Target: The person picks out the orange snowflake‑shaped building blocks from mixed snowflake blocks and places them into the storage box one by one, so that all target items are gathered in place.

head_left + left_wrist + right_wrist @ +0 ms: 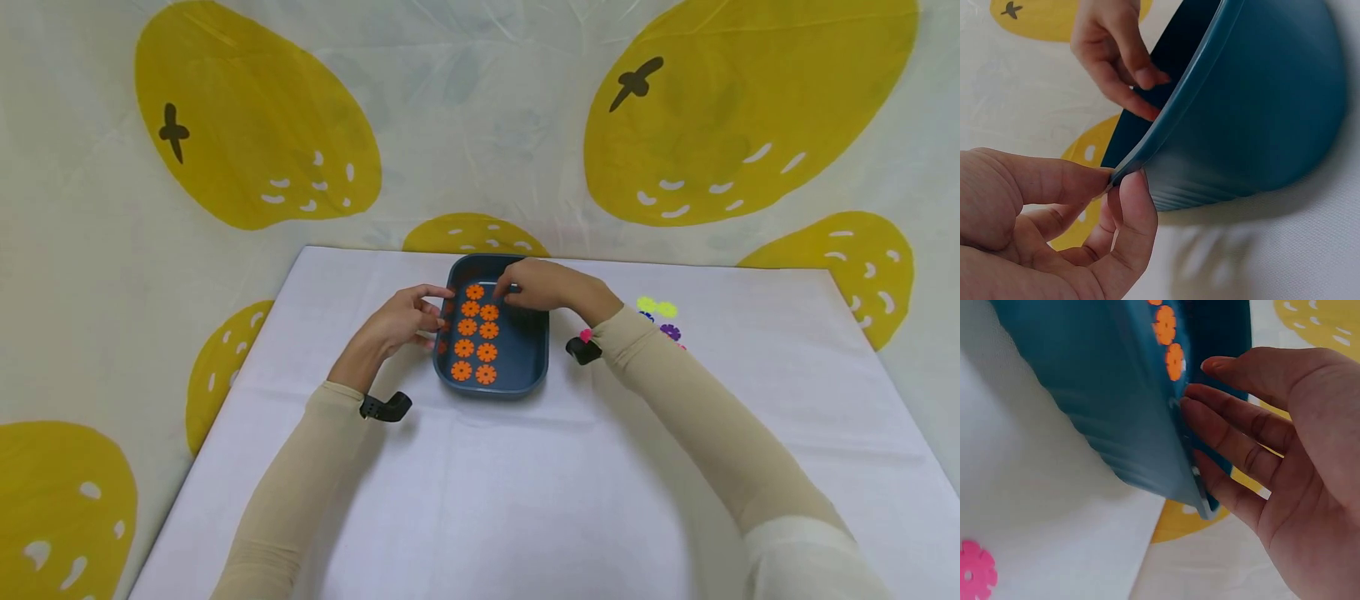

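Observation:
A dark blue rectangular tray [521, 358] stands on the table with several orange flower-shaped discs [486, 374] laid flat in two columns on its left side. My left hand [397, 325] pinches the tray's left rim between thumb and fingers, as the left wrist view shows up close. Over the far right part of the tray, my right hand [543, 285] reaches in with its fingers pointing down. In the right wrist view its loosely bent fingers [1229, 434] lie inside the near wall, thumb apart from them, and no disc shows between them.
Right of the tray lie yellow discs [656, 307], a purple disc [671, 332] and a pink disc [974, 572], partly behind the right forearm in the head view. A white cloth [480, 500] covers the table. Behind it hangs a fabric [480, 125] printed with yellow fruit.

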Tool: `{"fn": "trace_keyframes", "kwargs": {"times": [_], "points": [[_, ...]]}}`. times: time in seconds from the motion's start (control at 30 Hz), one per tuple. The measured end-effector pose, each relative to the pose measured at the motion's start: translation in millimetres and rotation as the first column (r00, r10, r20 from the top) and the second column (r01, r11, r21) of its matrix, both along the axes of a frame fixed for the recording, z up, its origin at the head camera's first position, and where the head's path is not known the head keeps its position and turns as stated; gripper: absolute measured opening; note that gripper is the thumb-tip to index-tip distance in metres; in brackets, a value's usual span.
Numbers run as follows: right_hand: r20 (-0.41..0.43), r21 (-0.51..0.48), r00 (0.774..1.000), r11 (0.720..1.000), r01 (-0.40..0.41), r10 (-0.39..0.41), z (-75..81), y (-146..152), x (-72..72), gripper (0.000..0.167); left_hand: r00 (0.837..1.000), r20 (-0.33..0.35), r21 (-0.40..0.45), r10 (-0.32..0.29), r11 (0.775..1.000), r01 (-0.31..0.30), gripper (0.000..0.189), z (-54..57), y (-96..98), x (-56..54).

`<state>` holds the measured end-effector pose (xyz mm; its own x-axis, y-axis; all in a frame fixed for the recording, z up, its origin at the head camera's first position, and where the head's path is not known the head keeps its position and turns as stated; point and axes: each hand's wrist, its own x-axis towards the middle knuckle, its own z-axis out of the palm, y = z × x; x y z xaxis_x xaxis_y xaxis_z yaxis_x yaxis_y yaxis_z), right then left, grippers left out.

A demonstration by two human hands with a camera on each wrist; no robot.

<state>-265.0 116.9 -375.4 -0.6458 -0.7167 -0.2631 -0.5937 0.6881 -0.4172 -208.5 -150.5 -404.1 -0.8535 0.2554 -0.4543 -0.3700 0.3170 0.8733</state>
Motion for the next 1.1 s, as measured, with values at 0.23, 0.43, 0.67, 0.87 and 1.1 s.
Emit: {"fn": "trace_keyframes", "kwargs": {"times": [0.23,0.43,0.67,0.87,1.1], "points": [[-0.04,-0.054,0.999,0.999,-0.006,0.003,13.0,15.4,7.5,0.026,1.0,0.002,-0.016,0.001,1.0,-0.001,0.052,2.9,0.2,-0.5],[-0.081,-0.059,0.997,0.998,-0.01,0.005,22.0,31.4,16.2,0.025,1.0,0.008,-0.015,0.002,1.0,-0.002,0.053,4.6,-1.0,-0.3],[-0.079,-0.067,0.997,0.998,0.004,-0.009,30.6,48.8,25.6,0.024,1.0,0.011,-0.02,0.009,1.0,-0.009,0.052,1.9,-2.6,-1.0],[-0.049,-0.048,0.998,0.998,0.039,-0.041,29.3,67.8,33.2,0.025,1.0,0.013,-0.022,0.007,1.0,-0.007,0.052,1.6,-2.3,-0.9],[0.02,-0.066,0.995,0.993,0.097,-0.096,18.9,93.7,42.7,0.025,1.0,0.017,-0.03,0.007,1.0,-0.006,0.052,3.3,-2.3,0.3]]}}
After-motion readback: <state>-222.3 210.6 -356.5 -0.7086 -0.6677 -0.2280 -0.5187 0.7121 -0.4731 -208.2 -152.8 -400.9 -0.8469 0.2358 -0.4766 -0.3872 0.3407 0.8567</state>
